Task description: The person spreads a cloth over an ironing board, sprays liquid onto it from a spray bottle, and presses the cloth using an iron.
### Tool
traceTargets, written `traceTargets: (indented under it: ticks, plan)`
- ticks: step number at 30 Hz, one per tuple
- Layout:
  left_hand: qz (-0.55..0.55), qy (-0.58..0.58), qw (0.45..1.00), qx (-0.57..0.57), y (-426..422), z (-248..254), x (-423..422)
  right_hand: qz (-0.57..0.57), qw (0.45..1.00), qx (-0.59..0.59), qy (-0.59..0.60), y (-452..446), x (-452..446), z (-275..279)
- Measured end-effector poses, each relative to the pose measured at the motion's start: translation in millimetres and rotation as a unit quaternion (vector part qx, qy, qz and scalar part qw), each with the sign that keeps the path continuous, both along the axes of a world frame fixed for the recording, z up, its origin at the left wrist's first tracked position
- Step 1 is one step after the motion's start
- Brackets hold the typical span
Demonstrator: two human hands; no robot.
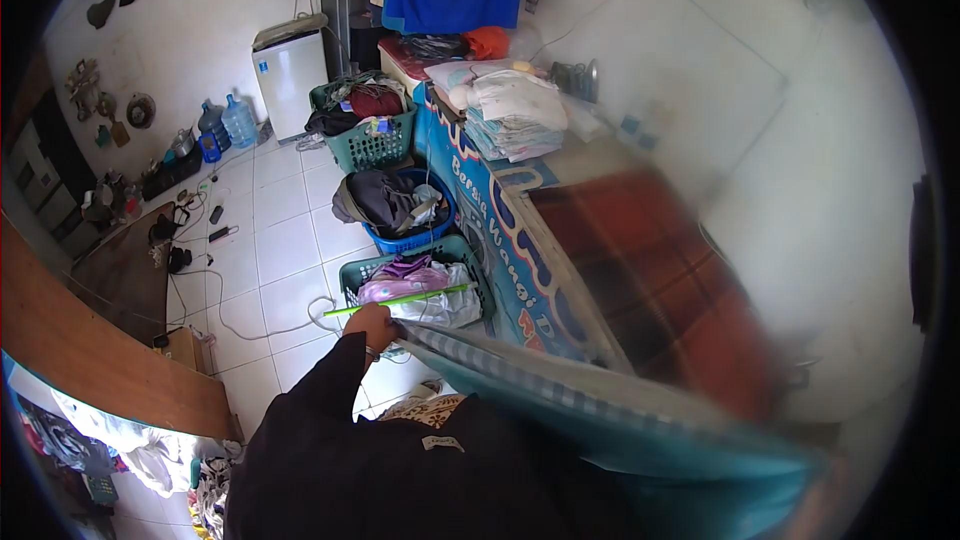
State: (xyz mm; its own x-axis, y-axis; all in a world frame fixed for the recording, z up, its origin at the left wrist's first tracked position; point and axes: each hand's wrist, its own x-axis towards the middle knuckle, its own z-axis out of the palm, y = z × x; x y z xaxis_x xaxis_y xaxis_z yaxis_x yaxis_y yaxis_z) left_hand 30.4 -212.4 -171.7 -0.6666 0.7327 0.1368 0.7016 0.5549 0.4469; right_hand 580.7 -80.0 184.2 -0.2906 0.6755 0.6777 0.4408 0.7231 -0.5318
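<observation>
In the head view, you are gripping one end of a teal cloth (620, 430) with your left hand (372, 323), its fingers curling closed on the edge near the striped border. Your right hand (822, 500) is showing only as a blur at the near right, beside the other end; I cannot tell whether its fingers are closing on the cloth. You are probably holding the ends well apart so the cloth is spanning across your front rather than bunching. Beyond it, a red plaid cloth (640, 250) is lying over the counter (505, 275), perhaps covering it as padding. A folded stack (515, 115) is sitting farther along, seemingly out of your way. The near green basket (484, 290) and the blue basket (410, 240) are standing left of the counter, apparently for easy reach.
</observation>
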Motion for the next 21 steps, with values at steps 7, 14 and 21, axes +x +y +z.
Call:
traceTargets:
  ticks: [7,14,21]
  plan:
    - [-0.194,-0.243,0.923,-0.226,-21,-3,42,-0.015,0.999,0.013,-0.025,-13,-3,4]
    - [-0.260,-0.277,0.913,-0.148,-47,-107,63,-0.033,0.999,0.009,-0.029,-8,1,5]
    - [-0.221,-0.173,0.918,-0.279,-44,-84,27,0.000,1.000,-0.009,-0.024,-6,2,1]
